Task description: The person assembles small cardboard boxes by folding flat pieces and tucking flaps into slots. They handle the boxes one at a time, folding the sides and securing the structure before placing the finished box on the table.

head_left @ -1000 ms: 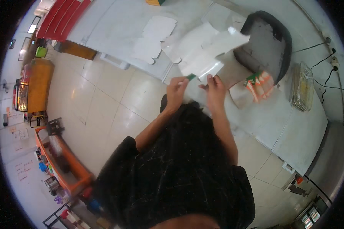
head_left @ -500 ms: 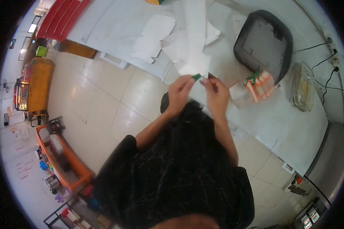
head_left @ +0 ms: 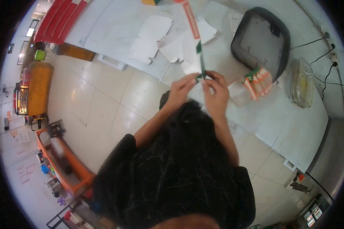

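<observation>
A long, thin cardboard piece (head_left: 191,21), with white, orange-red and green print, stands out away from me above the table. Its near green end is between my two hands. My left hand (head_left: 181,91) pinches that end with thumb and fingers, and my right hand (head_left: 216,93) pinches it from the other side, close to the left. Beyond them lie white flat cardboard blanks (head_left: 151,37) and more white pieces (head_left: 170,46). To the right of my right hand sits an orange, white and green printed carton (head_left: 259,84).
The pale table (head_left: 252,121) runs beneath my hands. A dark-rimmed grey tub (head_left: 239,38) stands at the far right, near a clear plastic container (head_left: 302,86) and wall cables. Red shelving (head_left: 59,21) is far left; an orange cart (head_left: 67,164) stands on the floor at left.
The cardboard piece has turned from its broad white face to a narrow printed side, showing orange-red and green. Both hands stay in nearly the same place, still pinching its near end.
</observation>
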`<action>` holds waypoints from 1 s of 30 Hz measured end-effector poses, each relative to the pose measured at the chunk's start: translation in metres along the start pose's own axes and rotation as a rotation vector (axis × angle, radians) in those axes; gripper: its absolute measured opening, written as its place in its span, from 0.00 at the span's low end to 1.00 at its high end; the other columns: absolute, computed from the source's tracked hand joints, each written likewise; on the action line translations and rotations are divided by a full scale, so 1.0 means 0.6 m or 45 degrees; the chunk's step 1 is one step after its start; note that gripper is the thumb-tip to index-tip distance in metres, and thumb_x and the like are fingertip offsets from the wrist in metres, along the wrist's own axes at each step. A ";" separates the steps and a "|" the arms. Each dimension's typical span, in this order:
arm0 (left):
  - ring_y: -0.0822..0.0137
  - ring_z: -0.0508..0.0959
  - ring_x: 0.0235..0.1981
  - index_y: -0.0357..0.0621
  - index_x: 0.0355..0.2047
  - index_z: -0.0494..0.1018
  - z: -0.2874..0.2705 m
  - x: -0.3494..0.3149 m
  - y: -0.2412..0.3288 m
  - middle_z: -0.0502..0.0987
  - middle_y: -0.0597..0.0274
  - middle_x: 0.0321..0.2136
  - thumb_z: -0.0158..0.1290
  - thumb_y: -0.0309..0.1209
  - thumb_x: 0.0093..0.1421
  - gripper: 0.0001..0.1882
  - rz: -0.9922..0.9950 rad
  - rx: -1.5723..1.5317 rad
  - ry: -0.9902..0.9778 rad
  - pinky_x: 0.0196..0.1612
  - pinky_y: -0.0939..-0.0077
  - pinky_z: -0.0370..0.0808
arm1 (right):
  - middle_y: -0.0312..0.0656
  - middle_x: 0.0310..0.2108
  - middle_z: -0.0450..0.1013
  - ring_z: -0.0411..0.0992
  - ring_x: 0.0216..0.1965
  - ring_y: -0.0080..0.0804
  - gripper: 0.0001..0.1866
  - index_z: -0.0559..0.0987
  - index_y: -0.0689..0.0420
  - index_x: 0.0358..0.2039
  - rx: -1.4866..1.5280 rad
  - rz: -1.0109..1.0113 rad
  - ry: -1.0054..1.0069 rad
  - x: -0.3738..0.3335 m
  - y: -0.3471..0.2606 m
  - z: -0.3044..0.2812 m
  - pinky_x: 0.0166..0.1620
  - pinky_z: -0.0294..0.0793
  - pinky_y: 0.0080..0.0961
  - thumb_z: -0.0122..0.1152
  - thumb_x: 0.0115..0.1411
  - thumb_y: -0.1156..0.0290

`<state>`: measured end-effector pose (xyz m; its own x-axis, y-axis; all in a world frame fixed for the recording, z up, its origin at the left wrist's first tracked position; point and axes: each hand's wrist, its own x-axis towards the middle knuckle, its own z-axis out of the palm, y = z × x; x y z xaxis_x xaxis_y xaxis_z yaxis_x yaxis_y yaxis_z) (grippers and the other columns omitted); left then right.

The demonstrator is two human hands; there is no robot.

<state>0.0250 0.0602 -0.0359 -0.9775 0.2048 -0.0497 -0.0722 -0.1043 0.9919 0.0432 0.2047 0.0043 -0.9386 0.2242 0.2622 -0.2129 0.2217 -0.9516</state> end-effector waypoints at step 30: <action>0.73 0.72 0.49 0.31 0.48 0.73 0.012 -0.009 -0.006 0.77 0.61 0.45 0.52 0.22 0.64 0.13 0.017 -0.086 0.059 0.54 0.77 0.68 | 0.51 0.48 0.72 0.74 0.49 0.44 0.05 0.78 0.65 0.33 -0.016 -0.206 0.019 -0.010 0.002 0.016 0.50 0.75 0.33 0.62 0.55 0.82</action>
<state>0.0322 0.0664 -0.0385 -0.9865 0.1578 -0.0437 -0.0711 -0.1727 0.9824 0.0457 0.1946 0.0001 -0.8882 0.1982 0.4146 -0.3577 0.2682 -0.8945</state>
